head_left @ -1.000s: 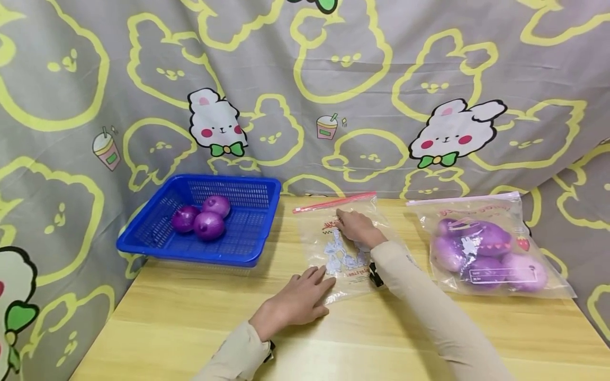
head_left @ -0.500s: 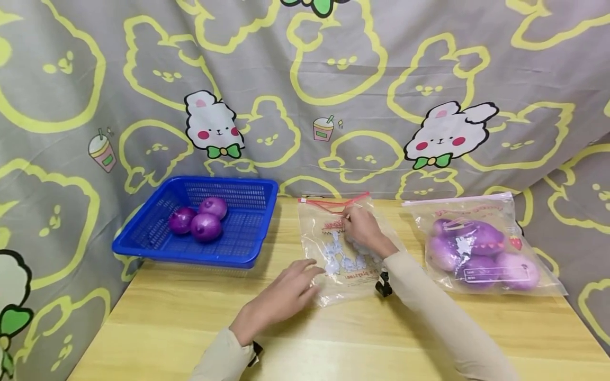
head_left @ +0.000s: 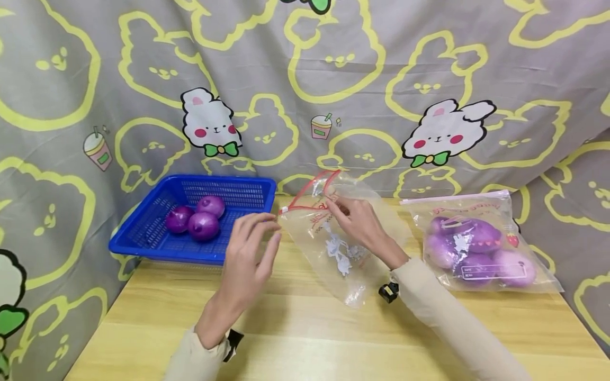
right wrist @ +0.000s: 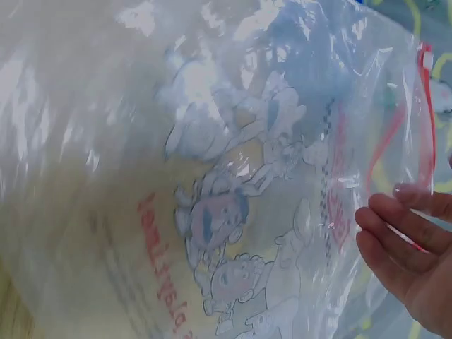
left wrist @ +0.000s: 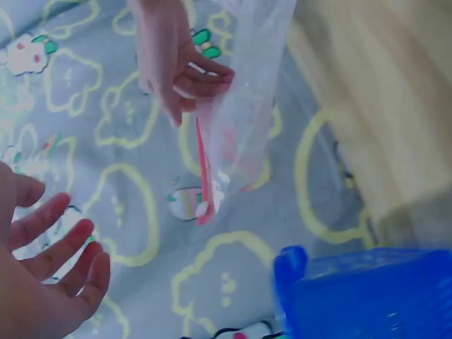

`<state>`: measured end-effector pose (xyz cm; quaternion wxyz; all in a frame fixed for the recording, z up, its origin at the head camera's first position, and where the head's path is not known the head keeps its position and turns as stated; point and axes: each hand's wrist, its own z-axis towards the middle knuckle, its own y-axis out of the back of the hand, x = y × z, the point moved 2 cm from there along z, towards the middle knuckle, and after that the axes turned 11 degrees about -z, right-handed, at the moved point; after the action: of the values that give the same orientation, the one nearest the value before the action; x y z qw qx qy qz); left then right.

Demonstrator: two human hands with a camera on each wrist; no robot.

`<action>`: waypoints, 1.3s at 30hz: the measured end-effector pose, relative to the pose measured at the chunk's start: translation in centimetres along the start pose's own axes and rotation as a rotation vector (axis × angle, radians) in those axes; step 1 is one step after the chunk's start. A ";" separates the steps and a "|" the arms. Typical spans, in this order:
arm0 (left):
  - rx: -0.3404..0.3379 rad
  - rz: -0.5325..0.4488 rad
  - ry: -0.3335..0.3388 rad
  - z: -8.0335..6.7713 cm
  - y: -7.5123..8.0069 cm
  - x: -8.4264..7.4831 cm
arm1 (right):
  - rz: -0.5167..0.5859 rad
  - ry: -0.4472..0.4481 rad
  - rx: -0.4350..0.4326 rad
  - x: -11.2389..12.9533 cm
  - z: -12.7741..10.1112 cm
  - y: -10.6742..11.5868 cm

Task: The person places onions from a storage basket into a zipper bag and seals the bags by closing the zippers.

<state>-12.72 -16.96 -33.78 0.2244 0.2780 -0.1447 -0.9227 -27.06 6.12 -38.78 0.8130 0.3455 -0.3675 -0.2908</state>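
Note:
My right hand pinches the mouth edge of a clear zip bag with a red zip and printed cartoon figures. The bag is lifted and hangs tilted, its red-edged mouth parted. In the right wrist view, the fingers and thumb hold the film beside the red strip. My left hand is raised between the bag and the blue basket, fingers loosely bent and holding nothing. The left wrist view shows the left hand apart from the bag. Inside the basket lie three purple onions.
A second zip bag with a pale purple zip lies on the right of the wooden table, holding several purple vegetables. Behind the table hangs a grey cartoon curtain.
My right hand has raised the zip bag off the table and its mouth has parted. The left hand has let go of the bag's lower edge and moved up and left toward the basket.

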 end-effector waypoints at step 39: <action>0.613 0.454 -0.198 -4.0 -6.4 -3.0 | -0.657 0.411 -0.095 7.2 -5.5 7.4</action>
<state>-10.35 -10.57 -38.15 0.3143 0.2026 -0.4923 -0.7860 -17.01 7.17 -32.82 0.7484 0.4576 -0.0530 -0.4773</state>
